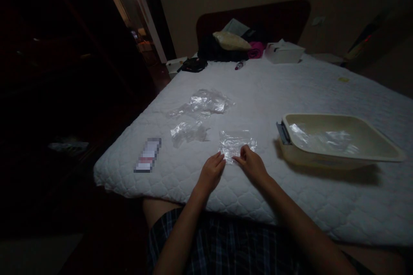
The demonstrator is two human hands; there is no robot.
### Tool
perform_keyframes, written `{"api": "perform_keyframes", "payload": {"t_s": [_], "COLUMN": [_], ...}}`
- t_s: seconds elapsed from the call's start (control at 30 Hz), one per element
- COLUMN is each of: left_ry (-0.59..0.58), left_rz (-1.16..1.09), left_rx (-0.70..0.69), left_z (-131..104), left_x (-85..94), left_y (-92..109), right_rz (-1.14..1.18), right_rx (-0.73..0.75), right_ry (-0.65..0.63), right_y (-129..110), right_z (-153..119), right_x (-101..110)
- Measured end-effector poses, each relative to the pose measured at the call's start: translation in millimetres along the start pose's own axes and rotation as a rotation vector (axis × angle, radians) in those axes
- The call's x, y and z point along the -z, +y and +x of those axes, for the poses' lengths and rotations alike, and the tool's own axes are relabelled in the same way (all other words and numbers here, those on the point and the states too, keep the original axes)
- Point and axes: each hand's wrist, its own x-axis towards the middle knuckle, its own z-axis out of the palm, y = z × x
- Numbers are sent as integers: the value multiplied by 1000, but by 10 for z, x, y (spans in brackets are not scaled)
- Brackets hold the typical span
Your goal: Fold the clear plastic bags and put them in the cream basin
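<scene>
A clear, crinkled plastic bag [237, 139] lies spread on the white quilted mattress in front of me. My left hand [212, 171] rests at its lower left corner, palm down, with the fingers stretched out flat. At the lower right edge of the bag is my right hand [254, 166]. Its thumb points left along the plastic and its bent fingers stand a little apart from the thumb. Just beyond and to the left lie a small crumpled clear bag [189, 133] and a larger heap of clear plastic [208, 101].
To the right stands a cream plastic basin [342, 161] with a grey handle and clear plastic inside. A blurred-out rectangular item [147, 155] lies on the left. A white box [284, 52], clothes and a pillow [231, 41] sit by the dark headboard [254, 17].
</scene>
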Motion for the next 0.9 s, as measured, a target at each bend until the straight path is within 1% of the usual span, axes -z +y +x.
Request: {"api": "perform_keyframes", "payload": {"t_s": [0.1,0.2,0.33,0.47,0.63,0.8,0.9], "left_ry": [0,-4,-1,8,20,11,10], "left_rz": [-3,0,-7,-14,-41,-87,-91], "left_rx": [-5,-5,-6,3,23,9,8], "left_z": [-2,2,8,5,0,7,3], "left_x": [-1,3,9,3,2,19,18], "left_y": [-2,-2,0,-4,-16,-23,-31], "right_rz": [-74,-114,-174,-160,-49,74,105], "right_rx": [95,183,224,227,202,176,176], "right_ry": [34,29,-3,-30,-40,-35,-25], "right_y": [10,8,9,14,-3,-18,-10], "right_z": [1,3,8,17,39,48,48], "right_x": [-38,-54,-56,-49,-15,76,157]}}
